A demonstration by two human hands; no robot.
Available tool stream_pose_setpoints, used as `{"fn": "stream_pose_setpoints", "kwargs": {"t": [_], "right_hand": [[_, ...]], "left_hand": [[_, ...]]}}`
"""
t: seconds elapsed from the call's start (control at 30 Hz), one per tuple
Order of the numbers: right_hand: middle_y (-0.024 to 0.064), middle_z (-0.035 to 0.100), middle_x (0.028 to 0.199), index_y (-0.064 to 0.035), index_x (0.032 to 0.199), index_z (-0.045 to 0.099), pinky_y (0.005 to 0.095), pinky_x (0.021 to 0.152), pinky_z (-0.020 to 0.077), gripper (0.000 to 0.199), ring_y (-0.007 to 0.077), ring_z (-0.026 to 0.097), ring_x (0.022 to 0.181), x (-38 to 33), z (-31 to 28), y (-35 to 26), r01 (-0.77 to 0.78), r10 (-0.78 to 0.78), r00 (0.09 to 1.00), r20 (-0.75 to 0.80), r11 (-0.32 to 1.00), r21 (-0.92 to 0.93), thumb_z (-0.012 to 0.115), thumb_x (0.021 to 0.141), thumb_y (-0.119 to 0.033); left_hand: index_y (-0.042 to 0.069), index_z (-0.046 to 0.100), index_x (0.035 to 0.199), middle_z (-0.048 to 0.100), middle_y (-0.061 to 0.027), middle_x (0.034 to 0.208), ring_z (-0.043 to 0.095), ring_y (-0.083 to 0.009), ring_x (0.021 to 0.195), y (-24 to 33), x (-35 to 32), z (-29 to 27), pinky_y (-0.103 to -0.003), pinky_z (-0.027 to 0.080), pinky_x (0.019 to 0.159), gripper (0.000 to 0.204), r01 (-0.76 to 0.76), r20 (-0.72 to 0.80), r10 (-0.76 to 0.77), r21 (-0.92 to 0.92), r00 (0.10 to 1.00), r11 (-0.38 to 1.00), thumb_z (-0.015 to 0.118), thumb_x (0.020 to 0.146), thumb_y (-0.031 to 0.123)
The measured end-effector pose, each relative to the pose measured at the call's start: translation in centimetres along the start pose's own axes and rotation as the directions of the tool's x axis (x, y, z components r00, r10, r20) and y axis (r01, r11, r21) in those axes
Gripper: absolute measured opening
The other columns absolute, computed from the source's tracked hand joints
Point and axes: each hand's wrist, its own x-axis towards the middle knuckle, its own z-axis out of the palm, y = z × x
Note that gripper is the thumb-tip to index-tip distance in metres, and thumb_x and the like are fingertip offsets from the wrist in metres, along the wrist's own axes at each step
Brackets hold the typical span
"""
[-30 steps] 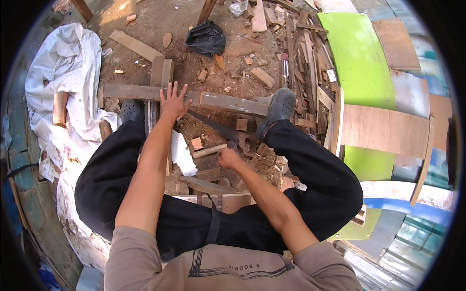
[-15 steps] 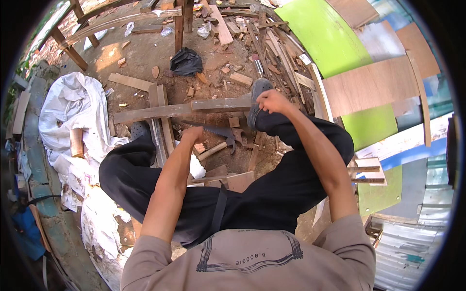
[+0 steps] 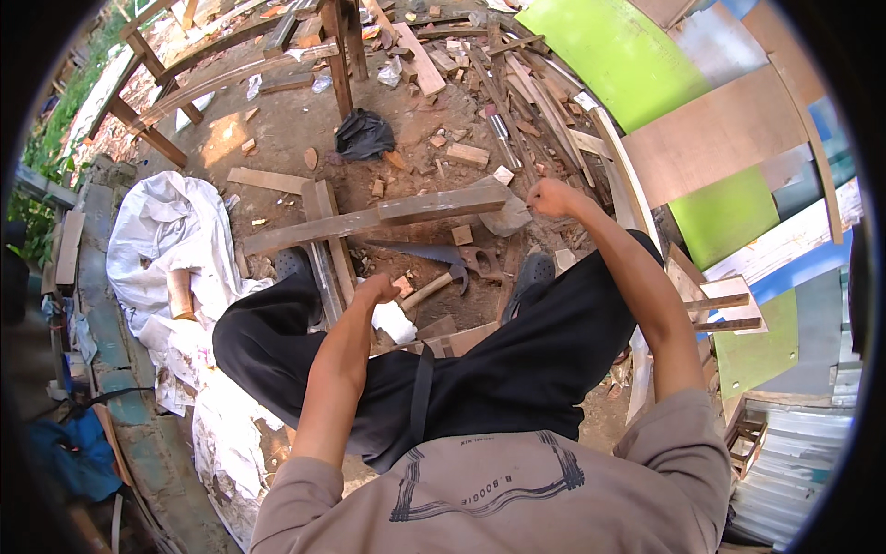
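Observation:
My right hand [image 3: 551, 197], fingers curled closed, hovers by the right end of a wooden beam [image 3: 438, 205]; what it holds, if anything, is hidden. That end lies over a grey stone block [image 3: 508, 220]; the left part crosses two narrow wood pieces [image 3: 323, 198]. My left hand [image 3: 377, 289] is curled closed in front of the beam, its grip hidden from above. Between my feet a handsaw [image 3: 417, 249] with a wooden handle lies on the dirt, and a claw hammer [image 3: 430, 290] rests beside its handle. A small wood block [image 3: 461, 234] sits behind the saw.
A white sack [image 3: 175, 231] bulges at the left, next to a low wall [image 3: 92, 305]. Beyond the beam are a black plastic bag [image 3: 364, 136], wood offcuts and a timber frame [image 3: 337, 65]. Boards and green panels [image 3: 609, 60] stand along the right. My right shoe [image 3: 532, 275] is on the ground.
My right foot has come off the beam's right end down to the ground, uncovering the stone block and the saw's handle. Both hands stay curled, the right one now just beyond the beam's end.

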Motion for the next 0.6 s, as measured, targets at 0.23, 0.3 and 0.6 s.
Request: {"fn": "stream_pose_setpoints", "kwargs": {"t": [0.23,0.3,0.6], "right_hand": [[0.0281,0.069,0.091,0.0062,0.082,0.071,0.0479,0.077,0.0546,0.028,0.0412,0.069,0.09,-0.1,6.2,5.0,-0.116,0.12,0.989,0.08,0.992,-0.052,0.054,0.079,-0.016],[0.028,0.069,0.094,0.0065,0.084,0.072,0.0477,0.079,0.0551,0.027,0.0408,0.069,0.093,0.6,6.1,4.1,-0.121,0.125,0.989,0.082,0.991,-0.056,0.055,0.078,-0.015],[0.0213,0.07,0.114,0.0009,0.108,0.072,0.0462,0.087,0.0554,0.032,0.0364,0.068,0.106,-1.5,1.0,1.2,-0.389,0.397,0.902,0.17,0.918,-0.079,0.061,0.081,-0.012]], "left_hand": [[0.002,0.054,0.137,0.061,-0.0232,0.131,0.057,-0.0379,0.123,-1.1,1.3,2.1,-0.044,0.046,0.104,0.068,0.01,0.059,-0.007,-0.058,0.998,0.998,0.061,0.087,0.047],[0.001,0.053,0.138,0.061,-0.0232,0.131,0.057,-0.0378,0.124,-1.9,1.4,2.2,-0.043,0.046,0.105,0.069,0.029,0.068,-0.023,-0.085,0.997,0.996,0.061,0.087,0.047],[0.002,0.056,0.136,0.067,-0.0231,0.12,0.063,-0.0381,0.116,-1.4,3.8,3.4,-0.042,0.049,0.099,0.066,-0.027,0.022,0.032,-0.182,0.999,0.983,0.061,0.088,0.046]]}}
